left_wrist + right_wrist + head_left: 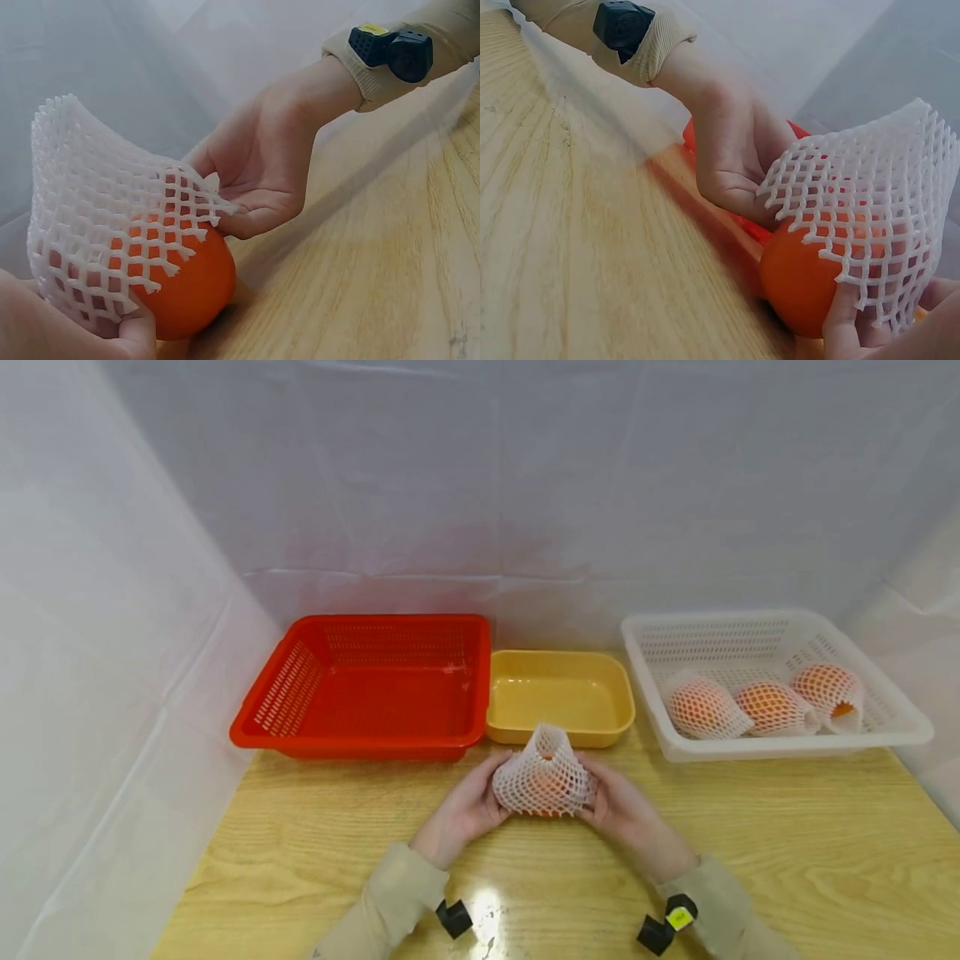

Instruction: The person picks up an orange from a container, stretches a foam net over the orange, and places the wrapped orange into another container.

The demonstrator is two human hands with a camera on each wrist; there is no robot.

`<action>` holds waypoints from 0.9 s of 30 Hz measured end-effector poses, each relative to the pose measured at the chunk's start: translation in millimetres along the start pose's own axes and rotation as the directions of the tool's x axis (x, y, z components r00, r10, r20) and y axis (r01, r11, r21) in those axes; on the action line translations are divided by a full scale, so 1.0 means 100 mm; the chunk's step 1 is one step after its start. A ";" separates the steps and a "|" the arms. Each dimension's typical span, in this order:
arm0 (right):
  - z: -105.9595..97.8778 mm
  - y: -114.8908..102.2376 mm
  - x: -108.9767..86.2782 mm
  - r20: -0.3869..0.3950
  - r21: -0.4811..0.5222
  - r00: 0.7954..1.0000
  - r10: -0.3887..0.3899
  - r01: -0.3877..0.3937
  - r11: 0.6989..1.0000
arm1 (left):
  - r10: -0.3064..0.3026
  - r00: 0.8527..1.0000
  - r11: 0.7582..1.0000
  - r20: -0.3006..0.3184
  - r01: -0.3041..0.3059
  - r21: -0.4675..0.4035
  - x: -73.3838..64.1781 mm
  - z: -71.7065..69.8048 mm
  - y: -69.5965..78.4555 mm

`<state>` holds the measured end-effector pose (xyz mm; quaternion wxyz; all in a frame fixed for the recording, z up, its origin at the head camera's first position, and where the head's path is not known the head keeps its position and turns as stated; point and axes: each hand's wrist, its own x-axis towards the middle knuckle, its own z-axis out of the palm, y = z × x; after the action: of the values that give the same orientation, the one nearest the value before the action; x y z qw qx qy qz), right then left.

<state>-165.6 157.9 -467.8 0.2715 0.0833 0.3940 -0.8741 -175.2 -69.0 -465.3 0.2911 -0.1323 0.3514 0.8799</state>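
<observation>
A white foam fruit net [542,781] hangs over the upper part of an orange [193,292], whose lower part shows bare on the table. My left hand [471,802] pinches the net's lower edge on the left side. On the opposite side my right hand [624,802] pinches the same edge, its thumb showing below the mesh in the left wrist view. Both hands stretch the net wide around the fruit, and its narrow open end stands up above. Some fingertips are hidden behind the mesh.
Behind the hands stand a red basket [360,745] at left and a small yellow tray [558,735] in the middle. A white basket [787,745] at right holds several netted oranges [772,707]. White sheeting [480,485] closes off the back and sides of the wooden table [315,827].
</observation>
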 end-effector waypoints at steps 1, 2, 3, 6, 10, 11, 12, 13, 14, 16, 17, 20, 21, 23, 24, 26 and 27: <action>-0.01 0.01 0.00 -0.001 -0.010 1.000 0.006 -0.006 1.000 | -0.003 1.000 1.000 -0.004 0.003 0.008 0.01 -0.01 -0.01; -0.02 0.01 0.00 -0.003 -0.019 1.000 0.011 -0.011 1.000 | -0.003 1.000 1.000 -0.009 0.003 0.016 0.02 -0.02 -0.01; -0.02 0.02 0.01 -0.008 -0.032 1.000 0.014 -0.014 0.999 | -0.007 1.000 1.000 -0.016 0.007 0.018 0.03 -0.03 -0.02; -0.05 0.03 0.03 -0.015 -0.070 1.000 0.022 -0.023 0.997 | -0.015 1.000 0.999 -0.027 0.016 0.032 0.05 -0.06 -0.05; -0.08 0.03 0.05 -0.054 -0.122 0.998 0.028 -0.035 0.992 | -0.008 0.999 0.999 -0.043 0.010 0.044 0.06 -0.07 -0.08; -0.09 0.03 0.05 -0.064 -0.129 0.997 0.030 -0.038 0.991 | -0.003 0.999 0.999 -0.048 0.005 0.049 0.06 -0.07 -0.09; -0.09 0.03 0.06 -0.083 -0.139 0.996 0.030 -0.041 0.990 | 0.001 0.998 0.998 -0.055 0.002 0.058 0.06 -0.07 -0.09; -0.09 0.04 0.06 -0.091 -0.150 0.995 0.029 -0.042 0.988 | 0.007 0.998 0.998 -0.063 -0.003 0.070 0.06 -0.07 -0.10; -0.09 0.04 0.06 -0.103 -0.161 0.994 0.022 -0.039 0.986 | 0.011 0.997 0.997 -0.071 -0.005 0.083 0.06 -0.07 -0.10; -0.09 0.04 0.07 -0.113 -0.186 0.993 0.011 -0.032 0.982 | 0.021 0.996 0.994 -0.089 -0.011 0.113 0.07 -0.06 -0.11; -0.09 0.05 0.07 -0.115 -0.202 0.993 0.004 -0.028 0.979 | 0.028 0.995 0.992 -0.092 -0.016 0.127 0.07 -0.06 -0.11; -0.08 0.06 0.08 -0.128 -0.239 0.992 -0.016 -0.015 0.971 | 0.052 0.991 0.986 -0.119 -0.032 0.164 0.08 -0.06 -0.13; -0.08 0.06 0.08 -0.128 -0.246 0.992 -0.017 -0.015 0.969 | 0.062 0.990 0.984 -0.125 -0.040 0.172 0.09 -0.06 -0.13; -0.07 0.06 0.09 -0.133 -0.252 0.991 -0.023 -0.011 0.968 | 0.076 0.989 0.982 -0.130 -0.052 0.180 0.09 -0.06 -0.15; -0.07 0.06 0.10 -0.136 -0.249 0.990 -0.024 -0.010 0.969 | 0.079 0.988 0.982 -0.135 -0.054 0.180 0.10 -0.06 -0.15; -0.07 0.07 0.10 -0.133 -0.227 0.991 -0.023 -0.008 0.974 | 0.083 0.989 0.982 -0.126 -0.060 0.177 0.10 -0.07 -0.16; -0.08 0.08 0.10 -0.127 -0.218 0.992 -0.024 -0.004 0.976 | 0.084 0.989 0.983 -0.121 -0.062 0.175 0.11 -0.07 -0.16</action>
<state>-170.7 155.3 -481.8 0.2486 0.1073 0.5043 -0.8200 -173.7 -59.8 -483.4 0.2457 -0.1500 0.4481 0.8464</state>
